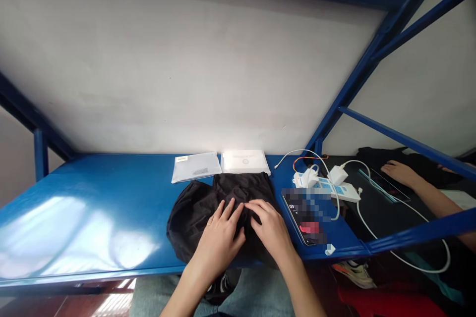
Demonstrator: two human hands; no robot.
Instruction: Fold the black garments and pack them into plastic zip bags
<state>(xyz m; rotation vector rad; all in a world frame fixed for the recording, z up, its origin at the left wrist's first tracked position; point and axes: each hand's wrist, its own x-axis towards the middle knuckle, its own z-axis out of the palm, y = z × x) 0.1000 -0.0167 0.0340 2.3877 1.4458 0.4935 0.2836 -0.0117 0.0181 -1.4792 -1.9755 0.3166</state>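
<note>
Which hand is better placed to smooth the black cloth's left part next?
Probably the left hand: it rests on the black cloth nearer that part; the right hand is farther across.

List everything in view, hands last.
Cloth: 1 pile, black, under hands
Packets: 2, whitish, behind cloth
Phone: 1, dark, right of cloth
Power strip: 1, white, right
Chargers: 2, white, at strip
Cables: several, mostly white, right
Desk: 1, blue, under cloth
Bars: several, blue, around desk
Wall: 1, pale, behind
Other person's hand: 1, bare, right
Device: 1, dark, far right
Shoe: 1, pale, lower right
Jeans: 1 pair, blue, bottom
Left hand: 1, bare, on cloth
Right hand: 1, bare, on cloth
</note>
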